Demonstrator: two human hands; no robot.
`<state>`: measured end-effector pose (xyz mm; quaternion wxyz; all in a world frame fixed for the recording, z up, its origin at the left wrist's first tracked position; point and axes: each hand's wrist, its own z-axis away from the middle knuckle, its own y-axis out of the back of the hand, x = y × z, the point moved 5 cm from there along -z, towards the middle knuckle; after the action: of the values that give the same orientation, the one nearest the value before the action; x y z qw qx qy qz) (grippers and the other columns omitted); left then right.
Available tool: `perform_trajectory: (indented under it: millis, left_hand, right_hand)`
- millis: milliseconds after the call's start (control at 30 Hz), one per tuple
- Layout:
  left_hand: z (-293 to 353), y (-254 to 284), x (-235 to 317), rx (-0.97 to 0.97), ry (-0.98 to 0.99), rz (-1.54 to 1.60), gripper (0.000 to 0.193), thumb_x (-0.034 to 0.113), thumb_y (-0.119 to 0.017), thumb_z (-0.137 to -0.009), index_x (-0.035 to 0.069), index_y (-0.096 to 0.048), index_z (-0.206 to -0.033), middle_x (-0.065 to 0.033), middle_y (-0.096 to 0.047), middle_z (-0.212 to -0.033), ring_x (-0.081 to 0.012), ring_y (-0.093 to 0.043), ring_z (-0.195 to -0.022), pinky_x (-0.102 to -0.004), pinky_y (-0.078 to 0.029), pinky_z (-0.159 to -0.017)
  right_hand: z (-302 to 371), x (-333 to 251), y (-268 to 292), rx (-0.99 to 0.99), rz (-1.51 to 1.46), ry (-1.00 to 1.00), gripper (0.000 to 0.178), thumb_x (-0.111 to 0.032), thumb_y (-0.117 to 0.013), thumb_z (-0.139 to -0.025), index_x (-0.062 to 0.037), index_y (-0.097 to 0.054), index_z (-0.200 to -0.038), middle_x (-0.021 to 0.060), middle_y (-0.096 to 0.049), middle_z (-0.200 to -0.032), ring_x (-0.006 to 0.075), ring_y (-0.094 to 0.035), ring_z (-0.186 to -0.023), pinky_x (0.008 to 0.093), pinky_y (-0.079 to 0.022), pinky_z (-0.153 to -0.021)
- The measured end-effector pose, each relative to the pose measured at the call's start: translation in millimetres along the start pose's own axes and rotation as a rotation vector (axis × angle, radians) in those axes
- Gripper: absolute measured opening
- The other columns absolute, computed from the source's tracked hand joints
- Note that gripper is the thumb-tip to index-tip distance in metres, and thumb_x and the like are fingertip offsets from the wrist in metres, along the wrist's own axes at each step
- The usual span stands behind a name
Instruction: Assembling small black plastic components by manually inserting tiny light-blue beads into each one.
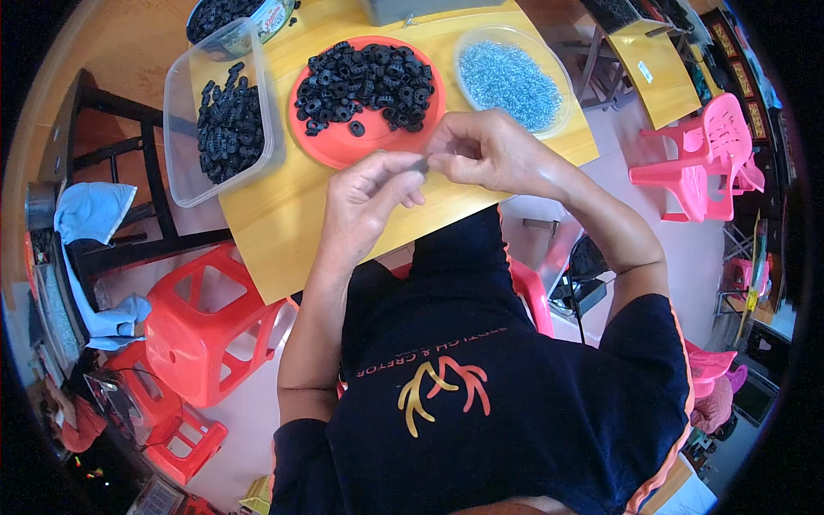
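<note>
My left hand (371, 196) pinches a small black plastic part (421, 166) between thumb and fingertips, above the near side of the table. Right against it, my right hand (493, 154) is closed in a pinch; whatever its fingertips hold is too small to make out. Just beyond both hands lies a round red tray (367, 149) heaped with black ring-like plastic parts (369, 81). A clear oval tub (562, 120) of tiny shiny light-blue pieces (510, 83) stands beyond my right hand. On the left, a clear rectangular container (184, 172) holds more black parts (232, 129).
A round tub (273, 19) of black parts and a grey box (429, 9) stand at the yellow table's (270, 240) far side. Red plastic stools (210, 326) are at the left, with pink chairs (704, 163) at the right. A light-blue cloth (94, 215) hangs at the far left.
</note>
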<state>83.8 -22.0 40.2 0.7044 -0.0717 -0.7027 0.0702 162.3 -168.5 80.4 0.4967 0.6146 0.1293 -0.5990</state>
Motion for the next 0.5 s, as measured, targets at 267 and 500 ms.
perform_trajectory:
  millis: [267,500]
  left_hand:
    - [-5.5,-3.2,-0.5,-0.011,0.011,0.099,0.015,0.003,-0.060,-0.090,-0.003,-0.062,-0.104,-0.0064,-0.066,-0.083,-0.0111,-0.062,-0.071,-0.0247,-0.049,-0.064]
    - [-6.6,-1.2,-0.3,-0.108,0.033,0.197,0.015,0.004,-0.063,-0.089,-0.002,-0.061,-0.103,-0.0093,-0.067,-0.084,-0.0123,-0.063,-0.070,-0.0244,-0.049,-0.062]
  right_hand:
    - [4.1,3.2,2.2,-0.014,-0.392,-0.041,0.016,-0.015,-0.064,-0.091,0.0011,-0.065,-0.092,0.0030,-0.065,-0.078,0.0061,-0.060,-0.069,0.0217,-0.051,-0.055]
    - [6.0,-4.7,4.6,-0.106,-0.440,-0.103,0.017,-0.014,-0.065,-0.090,0.0028,-0.063,-0.092,0.0053,-0.064,-0.081,0.0088,-0.063,-0.065,0.0236,-0.054,-0.054]
